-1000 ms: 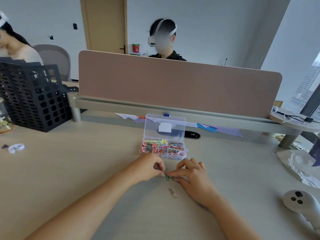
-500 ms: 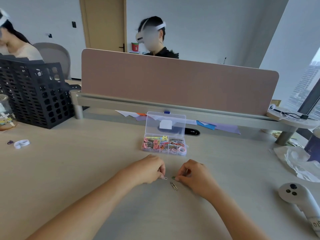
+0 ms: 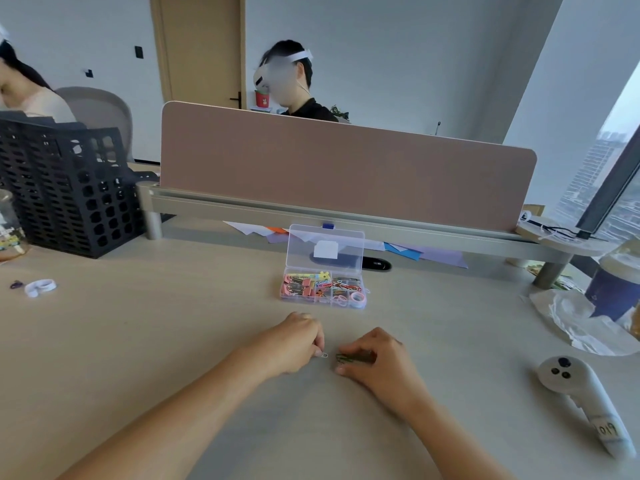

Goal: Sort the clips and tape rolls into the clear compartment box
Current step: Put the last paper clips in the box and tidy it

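Observation:
The clear compartment box [image 3: 362,276] stands open on the desk's middle, lid [image 3: 325,249] upright. Its cells hold pink binder clips, coloured paper clips and small pink tape rolls. Nearer to me, my left hand [image 3: 294,344] rests on the desk with its fingertips pinching a small silver paper clip [image 3: 324,355]. Just to its right my right hand [image 3: 377,362] curls over green paper clips [image 3: 349,357], gripping them against the desk. A white tape roll [image 3: 41,287] and a small dark clip [image 3: 15,285] lie far left.
A black mesh file rack [image 3: 69,188] and a glass jar [image 3: 10,226] stand at the left. A pink divider panel [image 3: 346,168] closes the desk's far side, with two people beyond. At right lie a white controller [image 3: 581,400], crumpled paper [image 3: 568,320] and a cup [image 3: 616,282].
My hands have drawn slightly apart. The left now holds a silver clip by itself; the right has gathered the green clips and the loose clip that lay on the desk.

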The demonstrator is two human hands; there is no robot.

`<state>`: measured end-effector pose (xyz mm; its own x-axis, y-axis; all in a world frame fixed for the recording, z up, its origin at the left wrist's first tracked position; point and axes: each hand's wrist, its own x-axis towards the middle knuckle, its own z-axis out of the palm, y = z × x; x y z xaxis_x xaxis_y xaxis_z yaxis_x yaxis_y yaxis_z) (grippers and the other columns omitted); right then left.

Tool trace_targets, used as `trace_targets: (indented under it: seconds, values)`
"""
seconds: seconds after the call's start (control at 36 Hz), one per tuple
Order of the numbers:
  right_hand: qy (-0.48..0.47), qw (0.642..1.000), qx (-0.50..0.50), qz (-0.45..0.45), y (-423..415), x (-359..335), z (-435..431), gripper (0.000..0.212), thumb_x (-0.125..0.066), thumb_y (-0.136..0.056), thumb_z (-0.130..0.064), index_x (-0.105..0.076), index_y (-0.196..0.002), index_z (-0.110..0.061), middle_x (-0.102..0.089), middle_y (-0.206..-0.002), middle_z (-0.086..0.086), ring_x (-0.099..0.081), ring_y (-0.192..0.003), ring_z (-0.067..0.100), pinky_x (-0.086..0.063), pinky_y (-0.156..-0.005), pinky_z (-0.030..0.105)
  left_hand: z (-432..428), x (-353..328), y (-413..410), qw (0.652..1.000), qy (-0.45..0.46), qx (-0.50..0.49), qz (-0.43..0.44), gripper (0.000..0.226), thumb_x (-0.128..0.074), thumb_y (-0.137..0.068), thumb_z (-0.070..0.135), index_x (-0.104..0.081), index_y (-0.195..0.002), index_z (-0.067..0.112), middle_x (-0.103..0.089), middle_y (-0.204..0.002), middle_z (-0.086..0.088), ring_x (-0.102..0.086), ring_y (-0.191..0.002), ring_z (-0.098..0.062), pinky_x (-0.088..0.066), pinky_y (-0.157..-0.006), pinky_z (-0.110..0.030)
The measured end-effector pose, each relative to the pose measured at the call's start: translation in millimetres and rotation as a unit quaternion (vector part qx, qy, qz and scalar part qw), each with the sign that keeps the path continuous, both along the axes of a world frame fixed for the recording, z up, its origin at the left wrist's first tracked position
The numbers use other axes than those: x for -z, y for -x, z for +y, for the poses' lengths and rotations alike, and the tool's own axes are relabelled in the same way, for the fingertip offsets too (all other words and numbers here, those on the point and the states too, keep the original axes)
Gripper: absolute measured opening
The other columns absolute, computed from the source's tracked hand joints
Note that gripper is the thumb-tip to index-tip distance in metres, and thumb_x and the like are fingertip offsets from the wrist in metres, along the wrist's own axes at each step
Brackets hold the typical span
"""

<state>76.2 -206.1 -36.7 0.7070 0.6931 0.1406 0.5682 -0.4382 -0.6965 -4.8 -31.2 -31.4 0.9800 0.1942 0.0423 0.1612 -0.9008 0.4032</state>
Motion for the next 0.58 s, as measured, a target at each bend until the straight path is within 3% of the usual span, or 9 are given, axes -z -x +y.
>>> trace_targets:
  seconds: [0.06, 0.19, 0.33, 0.44, 0.58]
  values:
    - [-0.017, 1.000, 0.006, 0.001, 2, 0, 1, 0.019, -0.085, -0.065, -0.028, -0.076, -0.081, -0.034, -0.061, -0.087, -0.011, -0.058, -0.084, -0.001, -0.045, -0.078, 0.016, 0, 3, 0, 1.000, -0.017, 0.012, 0.008, 0.004, -0.056, -0.095, 0.019, -0.057, -0.099, 0.018, -0.050, -0.115, -0.002, -0.041, -0.114, -0.015, -0.038, -0.097, -0.029]
    - [-0.034, 0.999, -0.005, 0.017, 3, -8, 4, 0.018, -0.082, -0.068, -0.013, -0.075, -0.067, -0.031, -0.064, -0.065, -0.009, -0.058, -0.071, -0.011, -0.043, -0.066, 0.006, 4, 5, 0, 1.000, -0.016, 0.022, 0.014, 0.005, -0.054, -0.096, 0.022, -0.052, -0.100, 0.018, -0.048, -0.115, 0.000, -0.038, -0.115, -0.016, -0.037, -0.100, -0.033]
    - [0.018, 1.000, -0.008, -0.006, -4, -8, 13, 0.012, -0.080, -0.070, -0.017, -0.075, -0.070, -0.028, -0.063, -0.072, -0.011, -0.054, -0.067, -0.002, -0.040, -0.061, 0.006, 7, 7, 0, 0.999, -0.025, 0.023, 0.020, 0.007, -0.054, -0.096, 0.025, -0.048, -0.093, 0.025, -0.049, -0.114, 0.001, -0.036, -0.116, -0.016, -0.037, -0.102, -0.035]
    - [0.086, 0.994, -0.035, -0.054, -8, -10, 20, 0.004, -0.074, -0.075, -0.019, -0.073, -0.077, -0.022, -0.059, -0.075, -0.012, -0.048, -0.069, 0.000, -0.037, -0.060, 0.009, 7, 8, -3, 0.996, -0.075, 0.031, 0.032, 0.005, -0.052, -0.098, 0.023, -0.051, -0.102, 0.020, -0.047, -0.118, -0.002, -0.034, -0.118, -0.018, -0.038, -0.102, -0.037]
    - [0.157, 0.981, -0.066, -0.095, -10, -15, 27, 0.008, -0.066, -0.081, -0.017, -0.069, -0.089, -0.017, -0.054, -0.084, -0.009, -0.052, -0.081, 0.011, -0.041, -0.072, 0.023, 6, 2, -7, 0.984, -0.150, 0.057, 0.084, 0.016, -0.045, -0.101, 0.019, -0.048, -0.112, 0.008, -0.042, -0.121, -0.009, -0.035, -0.116, -0.024, -0.040, -0.100, -0.042]
